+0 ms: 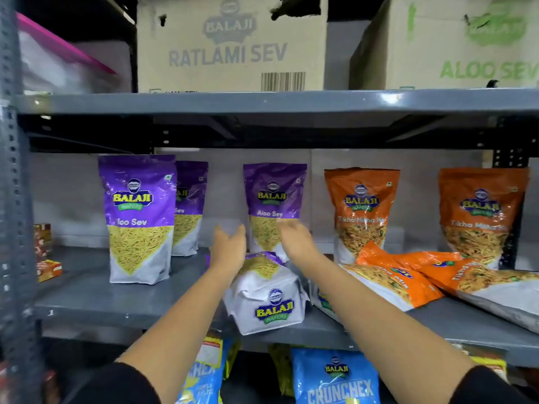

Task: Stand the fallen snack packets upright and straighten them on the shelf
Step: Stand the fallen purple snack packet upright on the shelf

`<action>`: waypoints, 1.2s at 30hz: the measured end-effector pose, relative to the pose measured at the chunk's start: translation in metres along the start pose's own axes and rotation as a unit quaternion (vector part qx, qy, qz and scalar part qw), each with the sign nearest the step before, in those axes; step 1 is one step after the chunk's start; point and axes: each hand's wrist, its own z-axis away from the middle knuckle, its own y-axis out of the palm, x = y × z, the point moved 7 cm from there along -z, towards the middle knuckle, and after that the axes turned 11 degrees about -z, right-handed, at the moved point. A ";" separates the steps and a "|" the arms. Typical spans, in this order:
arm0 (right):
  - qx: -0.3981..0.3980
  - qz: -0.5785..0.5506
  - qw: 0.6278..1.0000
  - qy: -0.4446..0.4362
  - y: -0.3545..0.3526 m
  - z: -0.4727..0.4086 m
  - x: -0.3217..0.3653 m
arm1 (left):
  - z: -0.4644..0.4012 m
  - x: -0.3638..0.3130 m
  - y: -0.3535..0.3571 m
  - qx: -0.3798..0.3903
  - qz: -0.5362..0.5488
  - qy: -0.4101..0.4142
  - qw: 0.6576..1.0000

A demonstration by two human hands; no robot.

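Observation:
On the grey metal shelf (122,301) three purple Aloo Sev packets stand upright: one at the front left (137,220), one behind it (189,208), one in the middle at the back (274,199). A fourth purple packet (267,298) lies fallen, its white base toward me at the shelf's front edge. My left hand (229,247) and my right hand (294,240) hover over its far end, fingers apart, on either side of the middle standing packet. Two orange Tikha Mitha Mix packets stand at the right (361,211) (481,217); several orange ones lie fallen (402,275).
Cardboard cartons marked Ratlami Sev (230,45) and Aloo Sev (466,45) sit on the shelf above. Small red-orange boxes (46,258) stand at the far left by the perforated upright (14,199). Blue Crunchex packets (335,377) fill the shelf below.

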 end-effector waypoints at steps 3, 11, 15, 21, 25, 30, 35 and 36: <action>0.029 0.051 0.990 0.130 0.011 -0.004 -0.029 | -0.012 0.044 -0.010 -0.014 0.004 -0.038 0.999; 0.027 0.173 0.969 0.175 0.012 -0.038 -0.072 | -0.016 0.090 -0.018 0.008 0.222 -0.166 0.961; -0.058 -0.073 0.973 0.211 0.014 -0.031 -0.089 | -0.011 0.088 -0.020 0.026 0.283 -0.182 0.941; -0.072 -0.395 0.902 0.156 0.022 -0.027 -0.069 | -0.013 0.075 -0.035 -0.009 0.327 -0.156 0.932; -0.036 -0.427 0.897 0.105 0.010 -0.006 -0.031 | -0.017 0.025 -0.065 -0.032 0.373 -0.043 0.926; 0.029 -0.499 0.865 0.054 0.007 0.005 -0.009 | 0.006 -0.031 -0.089 -0.008 0.388 0.081 0.918; 0.047 -0.536 0.843 0.022 0.004 0.014 -0.002 | 0.018 -0.044 -0.094 0.015 0.391 0.120 0.912; 0.045 -0.538 0.842 0.020 0.004 0.012 -0.003 | 0.019 -0.045 -0.094 0.018 0.392 0.122 0.912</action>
